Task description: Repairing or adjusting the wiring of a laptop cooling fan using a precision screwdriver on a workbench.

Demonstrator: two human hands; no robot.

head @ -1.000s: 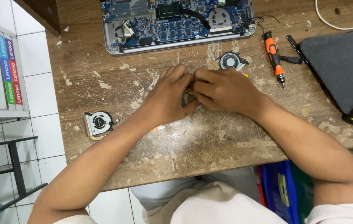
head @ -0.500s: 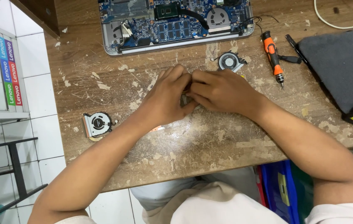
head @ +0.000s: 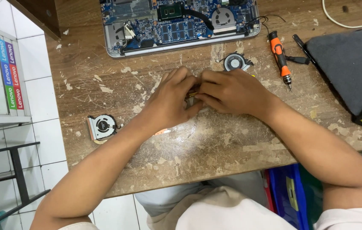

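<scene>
Both your left hand and right hand pinch a small part, mostly hidden. Fingers crowd it; a slip could flick it off the worn wooden bench.

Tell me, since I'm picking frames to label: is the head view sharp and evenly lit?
Head view: even, soft light, no harsh glare; the opened laptop and orange screwdriver are sharp; the left hand and right hand hide the small part between them.

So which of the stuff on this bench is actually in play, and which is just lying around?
In hand:
left hand
right hand
small part pinched between them, mostly hidden

Lying about:
opened laptop
left fan
right fan
orange screwdriver
grey cloth
</scene>
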